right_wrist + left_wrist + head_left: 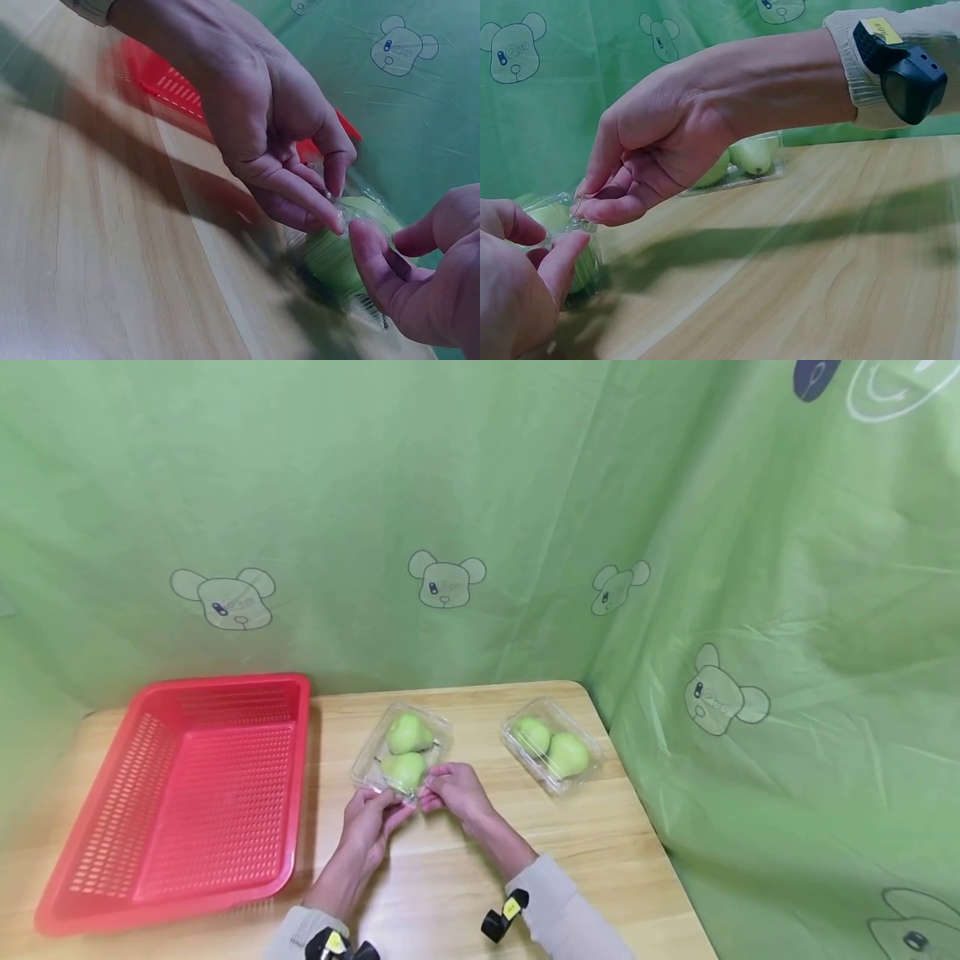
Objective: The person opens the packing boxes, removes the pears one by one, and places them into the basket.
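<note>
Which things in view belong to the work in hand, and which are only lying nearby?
In the work:
left hand and right hand, both at the near edge
middle clear box
two pears inside it

Apparently only nearby, as neither hand touches them:
red basket
right-side clear box
its own pair of pears
green curtain behind the table

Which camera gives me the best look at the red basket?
The head view: it shows the whole basket, rim and slotted walls, with nothing in front. The right wrist view catches only parts of it, behind the left hand; the left wrist view shows none.
</note>
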The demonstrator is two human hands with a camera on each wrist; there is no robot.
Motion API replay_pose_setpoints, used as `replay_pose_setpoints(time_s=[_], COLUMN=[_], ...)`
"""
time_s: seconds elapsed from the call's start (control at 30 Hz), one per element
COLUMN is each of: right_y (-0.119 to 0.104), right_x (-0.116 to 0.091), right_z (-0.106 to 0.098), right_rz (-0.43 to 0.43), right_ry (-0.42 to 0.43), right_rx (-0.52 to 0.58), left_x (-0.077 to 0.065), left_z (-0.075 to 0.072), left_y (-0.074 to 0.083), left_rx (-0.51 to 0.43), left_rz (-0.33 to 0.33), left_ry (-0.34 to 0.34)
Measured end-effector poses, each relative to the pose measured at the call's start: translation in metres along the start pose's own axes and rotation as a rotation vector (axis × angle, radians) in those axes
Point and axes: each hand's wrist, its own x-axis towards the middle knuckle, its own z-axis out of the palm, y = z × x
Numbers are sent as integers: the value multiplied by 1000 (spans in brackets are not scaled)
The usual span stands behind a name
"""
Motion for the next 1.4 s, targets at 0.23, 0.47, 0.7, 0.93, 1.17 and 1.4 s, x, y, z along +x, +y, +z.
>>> replay_pose_setpoints(time_s=[0.23,0.47,0.7,0.93,1.17,1.4], right_y=[4,-2,0,1,3,1], right_x=[3,6,8,12,16,23], right_z=[0,-5,-14,-21,-29,-34], right_rz=[-7,44,95,96,90,91], right_ry=[-1,-49,-103,-92,-46,37], right_rx=[-5,19,-33,-36,-13,69], left_x=[3,3,1,0,1,2], left_z=[0,-2,-2,-1,-1,-2], left_y=[-2,-1,-1,0,-1,0], left_rx=[5,18,47,49,58,68], left_rz=[11,11,6,11,12,18], left_ry=[-10,-27,-43,-46,-53,-40])
